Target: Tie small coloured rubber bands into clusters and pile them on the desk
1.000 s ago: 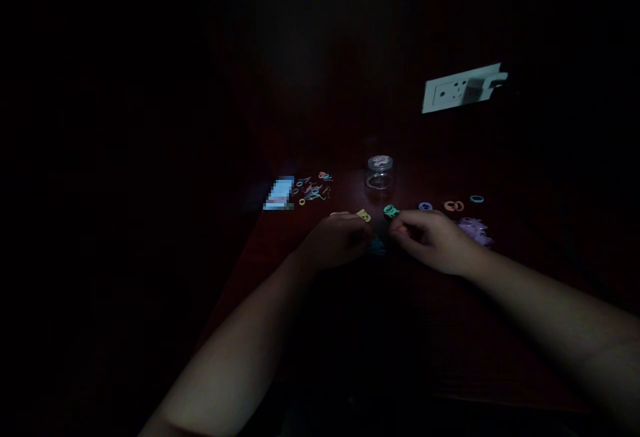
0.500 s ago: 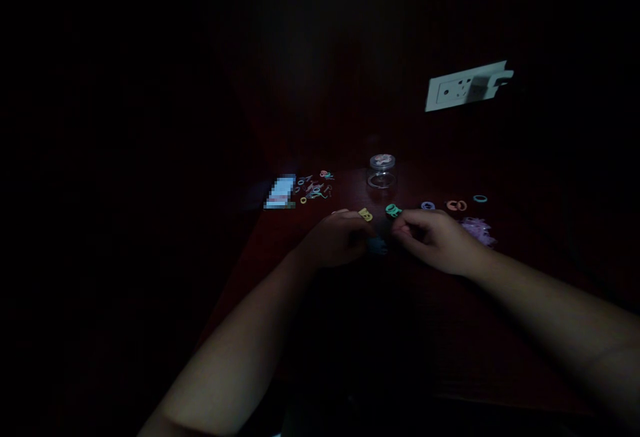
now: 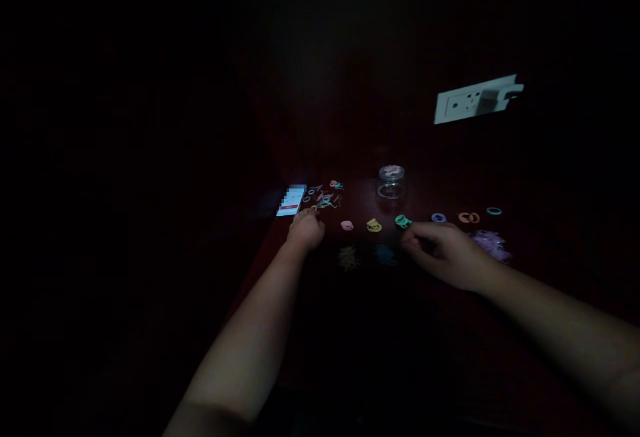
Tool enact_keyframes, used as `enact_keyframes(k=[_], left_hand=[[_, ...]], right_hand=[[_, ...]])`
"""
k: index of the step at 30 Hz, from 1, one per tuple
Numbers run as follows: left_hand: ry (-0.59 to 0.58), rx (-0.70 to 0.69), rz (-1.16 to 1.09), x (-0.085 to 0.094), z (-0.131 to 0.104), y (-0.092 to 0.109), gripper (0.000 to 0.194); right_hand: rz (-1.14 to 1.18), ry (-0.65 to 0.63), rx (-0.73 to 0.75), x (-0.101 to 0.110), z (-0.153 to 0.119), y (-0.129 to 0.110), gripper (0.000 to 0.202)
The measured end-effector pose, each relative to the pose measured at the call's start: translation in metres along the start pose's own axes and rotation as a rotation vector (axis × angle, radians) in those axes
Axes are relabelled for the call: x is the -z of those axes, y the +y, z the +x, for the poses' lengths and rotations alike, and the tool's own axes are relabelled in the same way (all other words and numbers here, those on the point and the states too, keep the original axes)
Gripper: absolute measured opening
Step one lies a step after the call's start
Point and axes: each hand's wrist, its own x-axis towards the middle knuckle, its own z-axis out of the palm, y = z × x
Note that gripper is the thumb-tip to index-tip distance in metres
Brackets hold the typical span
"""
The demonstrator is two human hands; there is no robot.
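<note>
My left hand [image 3: 307, 229] reaches to the left, its fingers stretched over the near edge of a loose mixed pile of small coloured hair ties [image 3: 325, 198]. A yellow one shows at its fingertips. My right hand [image 3: 447, 254] is closed in a pinch beside a green bunch of hair ties [image 3: 403, 222]; whatever is between the fingers is hidden. Along the same row lie pink hair ties [image 3: 347, 225], yellow hair ties [image 3: 374, 225], purple hair ties [image 3: 439, 218], orange hair ties [image 3: 469, 218] and a teal hair tie [image 3: 494, 211].
A lit phone [image 3: 291, 201] lies at the table's left edge. A clear lidded jar [image 3: 391, 182] stands behind the row. Nearer are a dull yellowish pile [image 3: 349, 258], a blue pile [image 3: 385, 255] and a lilac pile [image 3: 493, 246]. A wall socket [image 3: 475, 100] holds a plug.
My left hand has moved left from the middle of the row to the mixed pile, uncovering the pink ties and the yellowish pile. My right hand stays pinched by the green ties. The view shifted slightly.
</note>
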Motion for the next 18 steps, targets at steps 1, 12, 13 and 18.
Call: enact_keyframes(k=[1, 12, 13, 18], left_hand=[[0.005, 0.003, -0.004, -0.003, 0.001, 0.0, 0.04], [0.115, -0.022, -0.045, -0.013, 0.019, 0.003, 0.04], [0.118, -0.012, -0.044, -0.014, 0.021, 0.004, 0.043], [0.109, 0.051, -0.053, -0.016, 0.03, 0.003, 0.043]], right_hand=[[0.0, 0.002, 0.002, 0.0, 0.0, 0.0, 0.014], [0.001, 0.011, 0.013, -0.006, 0.001, 0.001, 0.01], [-0.006, 0.011, 0.02, -0.007, 0.001, 0.001, 0.01], [-0.039, 0.028, 0.015, -0.004, 0.0, -0.003, 0.011]])
